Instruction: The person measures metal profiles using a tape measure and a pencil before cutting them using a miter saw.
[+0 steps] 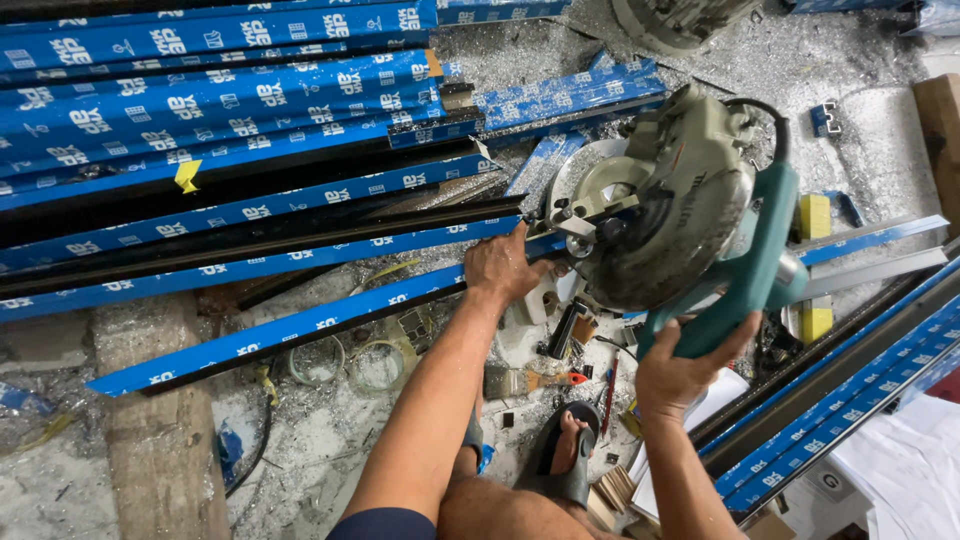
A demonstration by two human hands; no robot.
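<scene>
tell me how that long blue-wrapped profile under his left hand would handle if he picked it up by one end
The blue-wrapped profile looks like a rigid metal channel, so it would probably stay fairly straight, perhaps sagging slightly over its length. Lifted by one end it would likely swing and feel tip-heavy. The film wrap and the shavings on the floor may make it slippery. The left hand presses it near the saw.

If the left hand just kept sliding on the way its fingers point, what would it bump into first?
Most likely the saw's round blade guard. The left hand rests on a blue-filmed bar, fingers pointing up and right toward the saw, with almost nothing between. Depth is hard to judge from one view.
</scene>
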